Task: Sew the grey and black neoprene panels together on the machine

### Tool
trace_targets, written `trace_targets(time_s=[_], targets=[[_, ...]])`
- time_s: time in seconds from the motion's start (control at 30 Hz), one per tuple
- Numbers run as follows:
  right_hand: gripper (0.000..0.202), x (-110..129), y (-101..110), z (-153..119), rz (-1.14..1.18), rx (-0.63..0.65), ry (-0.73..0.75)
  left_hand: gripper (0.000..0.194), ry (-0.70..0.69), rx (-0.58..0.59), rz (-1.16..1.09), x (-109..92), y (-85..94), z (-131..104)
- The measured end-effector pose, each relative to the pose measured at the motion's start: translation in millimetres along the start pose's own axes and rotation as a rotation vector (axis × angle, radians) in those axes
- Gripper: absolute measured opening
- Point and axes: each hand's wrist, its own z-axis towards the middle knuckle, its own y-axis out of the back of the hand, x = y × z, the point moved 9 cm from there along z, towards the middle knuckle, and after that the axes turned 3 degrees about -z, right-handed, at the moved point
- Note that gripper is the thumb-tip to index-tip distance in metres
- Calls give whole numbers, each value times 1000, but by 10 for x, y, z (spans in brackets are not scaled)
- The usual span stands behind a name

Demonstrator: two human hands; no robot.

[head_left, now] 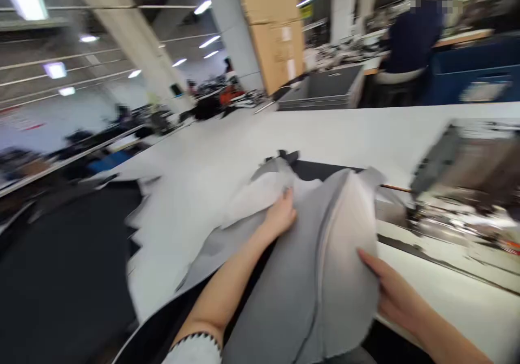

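White tabletop (195, 190), near edge: left hand (281, 212) and right hand (392, 291) gripping gray fabric (284, 285); long seam (320, 255) looks done, rest unclear.

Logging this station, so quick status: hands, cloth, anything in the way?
Left hand on gray cloth. Right hand holding its right edge. Cloth rumpled, seam showing. Machine off to the right, blocking neither hand.

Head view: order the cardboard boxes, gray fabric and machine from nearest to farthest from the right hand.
1. Gray fabric: touching the right hand.
2. Machine: ahead, to the right.
3. Cardboard boxes: stacked at the back, beyond the white table.
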Motion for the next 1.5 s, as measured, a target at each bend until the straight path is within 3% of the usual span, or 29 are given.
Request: trace_targets(time_s=[0.07, 0.13, 0.17, 0.2, 0.27, 0.3, 0.37, 0.43, 0.5, 0.6, 0.67, 0.77, 0.83, 0.93, 1.03, 1.17, 1.27, 1.33, 1.43, 1.5], targets=[[43, 69, 98, 0, 93, -16, -7, 63, -126, -99, 23, -620, 304, 280], [41, 116, 50, 19, 91, 6, 5, 65, -387, -165, 7, -1299, 593, 378], [39, 127, 1, 23, 52, 26, 17, 63, -543, -132, 2, -1630, 631, 384], [38, 134, -44, 20, -8, 43, 37, 61, -688, -57, 16, -1918, 579, 382], [37, 145, -92, -14, -224, 67, 101, 55, -872, 145, 123, -2260, 244, 417], [37, 173, -94, -50, -380, 73, 165, 53, -896, 237, 206, -2294, 8, 473], [35, 285, -143, -189, -761, 146, 391, 57, -854, 337, 334, -2159, -438, 641], [25, 356, -240, -415, -1148, 300, 680, 59, -816, 313, 325, -1958, -717, 781], [39, 348, -238, -574, -1439, 419, 864, 55, -740, 225, 276, -1762, -824, 914], [65, 403, -99, -493, -1639, 364, 861, 55, -552, 115, 260, -1608, -828, 1105], [67, 452, -109, -396, -1671, 339, 880, 56, -518, 80, 251, -1692, -819, 1175], [51, 500, -204, -246, -1742, 346, 939, 53, -642, 82, 207, -1958, -850, 1179], [34, 607, -193, -119, -1811, 229, 961, 52, -693, 88, 184, -2047, -871, 1168], [24, 753, -126, -26, -1931, -14, 1058, 51, -655, 76, 179, -2029, -873, 1165], [22, 628, -137, -207, -1997, -151, 1315, 52, -660, 90, 182, -2037, -865, 1052], [29, 232, -118, -757, -1874, -366, 1603, 55, -779, 67, 164, -2194, -792, 694], [25, 53, -81, -1061, -1795, -479, 1591, 58, -798, 45, 180, -2292, -762, 464], [24, 49, -58, -1123, -1773, -459, 1527, 55, -779, 55, 210, -2336, -789, 389], [34, 128, -1, -970, -1827, -352, 1337, 45, -726, 51, 240, -2391, -830, 377], [39, 190, 39, -851, -1884, -372, 1250, 43, -688, 28, 252, -2430, -832, 390]])
